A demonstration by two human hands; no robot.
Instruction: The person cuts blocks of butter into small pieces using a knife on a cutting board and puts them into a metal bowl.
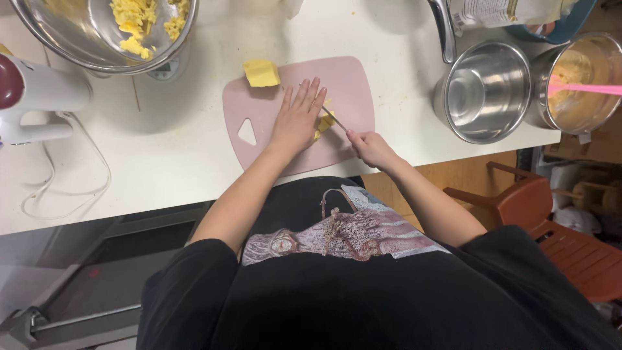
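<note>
Cutting board [353, 81]: a pink board with rounded corners lay on the white table [181, 168]; its near edge came close to the table's front edge, and a triangular hole sat near its left end.
Open room: bare table stretched left of the board as far as a white cord [65, 188]; to the right, a strip of bare table separated the board from the empty steel bowl [486, 91].
Left hand [297, 120]: lay flat, palm down, fingers straight and close together pointing away from the body, pressing on the yellow butter piece [324, 123], most of which it hid.
Right hand [370, 148]: closed around the handle of a small knife [335, 119], with the blade angled up and left, reaching under the left hand's fingertips to the butter.
Arms: both forearms ran from the black shirt out over the table edge and converged on the middle of the board.
Second butter block [262, 72]: sat on the board's far left corner, well apart from the hands.
Far left: a large steel bowl [78, 45] holding yellow chunks stood on a scale, with a white hand mixer [39, 91] beside it.
Far right: a glass container with a pink spatula [583, 89] stood at the table's right edge, touching the empty bowl.
Off the table: a reddish chair [557, 233] stood at the right.
</note>
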